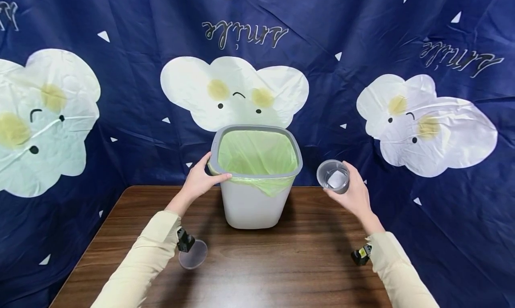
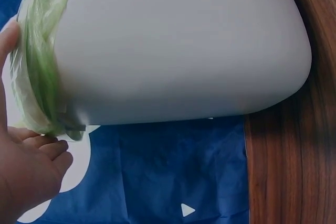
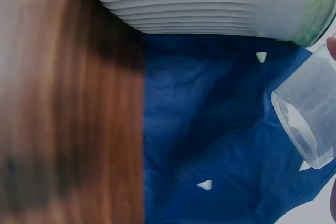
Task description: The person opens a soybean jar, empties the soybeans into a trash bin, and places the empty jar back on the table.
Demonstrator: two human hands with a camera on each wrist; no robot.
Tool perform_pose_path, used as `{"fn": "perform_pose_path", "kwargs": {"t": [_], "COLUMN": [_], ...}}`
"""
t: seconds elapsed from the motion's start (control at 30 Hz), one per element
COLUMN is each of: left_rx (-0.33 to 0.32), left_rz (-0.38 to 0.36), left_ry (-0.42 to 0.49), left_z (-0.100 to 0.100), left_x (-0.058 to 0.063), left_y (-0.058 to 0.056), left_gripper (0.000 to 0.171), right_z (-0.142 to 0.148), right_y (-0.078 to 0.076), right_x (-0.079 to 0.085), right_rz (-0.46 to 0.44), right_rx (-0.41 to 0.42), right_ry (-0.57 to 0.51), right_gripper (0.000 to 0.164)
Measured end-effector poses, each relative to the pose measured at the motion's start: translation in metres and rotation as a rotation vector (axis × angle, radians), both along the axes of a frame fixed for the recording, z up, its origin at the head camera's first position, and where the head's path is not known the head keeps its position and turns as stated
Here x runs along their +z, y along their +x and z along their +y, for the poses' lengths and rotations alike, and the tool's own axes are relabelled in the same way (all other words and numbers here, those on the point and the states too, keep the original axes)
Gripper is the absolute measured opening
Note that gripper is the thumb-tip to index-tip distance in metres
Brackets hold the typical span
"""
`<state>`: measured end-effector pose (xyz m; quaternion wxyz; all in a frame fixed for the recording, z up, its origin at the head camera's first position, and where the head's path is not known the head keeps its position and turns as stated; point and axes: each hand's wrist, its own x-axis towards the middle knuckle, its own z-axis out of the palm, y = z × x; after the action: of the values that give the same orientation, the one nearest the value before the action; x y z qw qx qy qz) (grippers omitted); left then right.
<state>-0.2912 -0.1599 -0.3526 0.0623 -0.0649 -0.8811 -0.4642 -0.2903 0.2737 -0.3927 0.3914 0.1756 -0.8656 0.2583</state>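
A light grey trash bin with a darker grey rim stands upright on the table, lined with a green bag folded over the rim. At its left front corner my left hand holds the rim, thumb on the front edge and fingers round the left side. The left wrist view shows that hand against the bag's folded edge. Right of the bin, my right hand grips a clear plastic cup in the air, its mouth turned towards the head camera. A small white piece shows inside the cup.
A clear round lid lies on the brown wooden table near my left wrist. Behind the table hangs a dark blue cloth printed with white clouds. The bin stands near the table's back edge.
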Motion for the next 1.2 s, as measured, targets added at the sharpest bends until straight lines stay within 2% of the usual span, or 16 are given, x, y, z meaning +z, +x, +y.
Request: {"fn": "perform_pose_path", "kwargs": {"t": [0.23, 0.67, 1.2], "left_rx": [0.002, 0.008, 0.015], "left_rz": [-0.002, 0.008, 0.007], "left_ry": [-0.013, -0.016, -0.021], "left_z": [-0.002, 0.001, 0.000], "left_x": [0.000, 0.000, 0.000], "left_y": [-0.001, -0.002, 0.000], "left_gripper": [0.104, 0.103, 0.104], "right_z": [0.001, -0.013, -0.028], "right_y": [0.013, 0.026, 0.049], "right_x": [-0.041, -0.099, -0.148], "right_rz": [-0.071, -0.268, -0.359], "right_rx": [-0.036, -0.106, -0.127], "right_ry": [-0.087, -0.300, -0.445], "right_gripper": [0.091, 0.090, 0.084]}}
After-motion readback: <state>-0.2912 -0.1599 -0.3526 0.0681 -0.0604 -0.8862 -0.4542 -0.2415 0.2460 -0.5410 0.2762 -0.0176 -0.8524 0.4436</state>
